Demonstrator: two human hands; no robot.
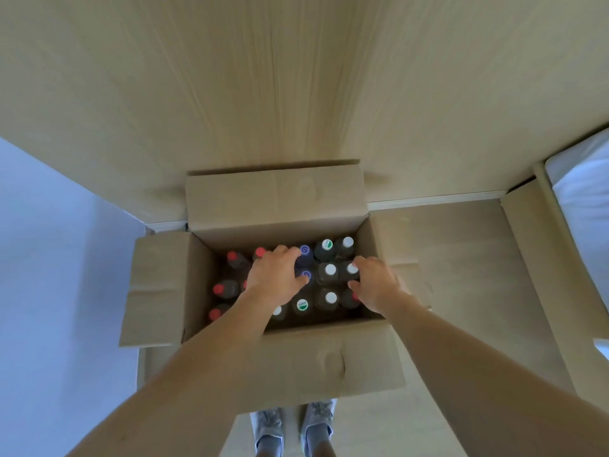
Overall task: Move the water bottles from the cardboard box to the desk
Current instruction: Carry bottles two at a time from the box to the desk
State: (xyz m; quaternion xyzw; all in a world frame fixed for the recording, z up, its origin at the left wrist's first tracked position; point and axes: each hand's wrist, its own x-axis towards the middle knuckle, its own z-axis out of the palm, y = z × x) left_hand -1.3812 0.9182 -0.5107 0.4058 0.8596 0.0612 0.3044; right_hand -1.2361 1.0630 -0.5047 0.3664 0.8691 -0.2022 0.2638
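Your box (pixel 230 364) sits on the floor at the centre of the view, all four flaps folded out, with the desk (pixel 296 77) filling everything from 10 to 2 o'clock beyond it. The bottles (pixel 324 301) stand upright inside, packed cap to cap, so you see mostly caps: red ones (pixel 232 256) along the 9 o'clock side, two blue caps (pixel 305 249) near the middle, white caps (pixel 330 269) toward 3 o'clock, and a green-and-white cap (pixel 302 305) toward 6 o'clock.

Your left hand (pixel 275 275) is down in the box at its centre, fingers spread and curving over the two blue caps, fingertips touching them; whether it has closed round a bottle you cannot tell from here. Your right hand (pixel 374 283) is at the 3 o'clock side of the box, thumb and fingers curled either side of a white-capped bottle (pixel 352 268) in the middle row, touching it at the neck; a firm grip is not clear.

None of the bottles stands on the desk. Your grey shoes (pixel 270 427) show at 6 o'clock, just below the near flap. A white-covered bed edge (pixel 580 192) lies at 3 o'clock, well apart from the box.
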